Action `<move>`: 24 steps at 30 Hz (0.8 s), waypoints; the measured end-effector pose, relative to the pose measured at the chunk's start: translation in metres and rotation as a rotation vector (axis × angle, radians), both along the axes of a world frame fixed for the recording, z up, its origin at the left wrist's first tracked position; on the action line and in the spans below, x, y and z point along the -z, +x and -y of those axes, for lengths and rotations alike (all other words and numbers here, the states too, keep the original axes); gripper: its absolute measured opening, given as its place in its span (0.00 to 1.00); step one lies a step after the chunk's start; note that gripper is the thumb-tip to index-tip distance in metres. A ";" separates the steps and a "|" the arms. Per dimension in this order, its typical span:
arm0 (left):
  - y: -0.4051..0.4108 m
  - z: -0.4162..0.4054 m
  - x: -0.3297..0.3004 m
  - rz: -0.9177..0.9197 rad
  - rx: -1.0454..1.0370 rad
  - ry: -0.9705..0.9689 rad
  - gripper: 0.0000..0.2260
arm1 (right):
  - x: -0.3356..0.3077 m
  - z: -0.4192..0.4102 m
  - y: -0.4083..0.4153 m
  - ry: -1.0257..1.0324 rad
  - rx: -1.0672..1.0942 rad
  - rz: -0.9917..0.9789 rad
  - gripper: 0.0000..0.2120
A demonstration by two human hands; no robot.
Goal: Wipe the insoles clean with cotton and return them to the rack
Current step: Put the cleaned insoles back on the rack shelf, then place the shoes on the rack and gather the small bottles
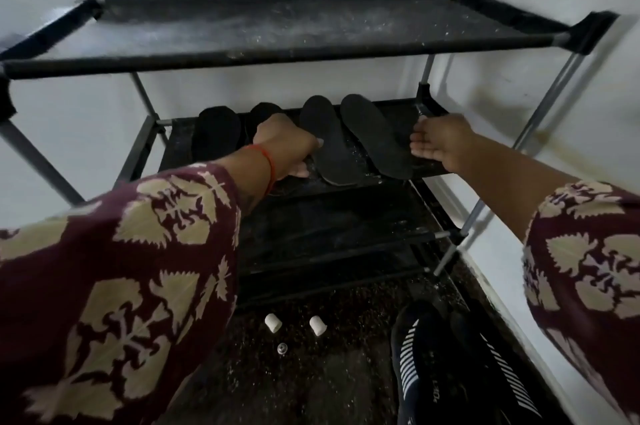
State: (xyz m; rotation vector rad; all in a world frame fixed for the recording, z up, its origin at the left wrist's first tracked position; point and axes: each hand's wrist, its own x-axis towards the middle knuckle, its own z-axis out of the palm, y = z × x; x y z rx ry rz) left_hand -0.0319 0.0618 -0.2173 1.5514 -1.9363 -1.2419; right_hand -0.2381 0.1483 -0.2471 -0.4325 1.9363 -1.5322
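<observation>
Several black insoles lie side by side on the second shelf of a black shoe rack [346,50]. My left hand [284,144] covers the second insole from the left [265,111], fingers curled over it and thumb at its near end. To its left lies another insole [216,134], and two longer insoles [330,144] [375,135] lie to its right. My right hand [440,140] hovers flat with straight fingers just right of the rightmost insole, holding nothing. Two white cotton rolls [273,322] [318,325] lie on the floor below.
The rack's top shelf is dusty and bare. Lower shelves [329,227] sit beneath the insoles. A pair of dark shoes with white stripes [433,365] stands on the speckled floor at the right, by the white wall. A small metal piece [282,348] lies near the cotton.
</observation>
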 end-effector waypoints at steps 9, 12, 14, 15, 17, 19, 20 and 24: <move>0.017 -0.109 -0.006 -0.172 0.153 0.001 0.13 | -0.032 -0.120 0.028 -0.056 0.031 0.037 0.12; 0.014 -0.145 0.015 -0.114 0.200 0.060 0.16 | -0.017 -0.164 0.031 -0.022 0.055 0.038 0.10; 0.012 -0.167 0.035 -0.066 0.247 0.063 0.17 | -0.001 -0.192 0.032 -0.003 0.084 0.051 0.09; 0.011 -0.177 0.047 -0.032 0.283 0.052 0.17 | 0.010 -0.207 0.032 0.012 0.102 0.051 0.10; 0.011 -0.197 0.074 0.065 0.369 0.028 0.16 | 0.040 -0.236 0.033 0.063 0.141 0.033 0.10; 0.010 -0.212 0.105 0.158 0.454 0.010 0.18 | 0.075 -0.265 0.034 0.154 0.174 -0.003 0.11; 0.009 -0.218 0.121 0.212 0.493 -0.004 0.19 | 0.093 -0.278 0.035 0.217 0.183 -0.027 0.12; 0.002 -0.235 0.179 0.468 0.705 -0.066 0.24 | 0.157 -0.320 0.045 0.492 0.148 -0.159 0.15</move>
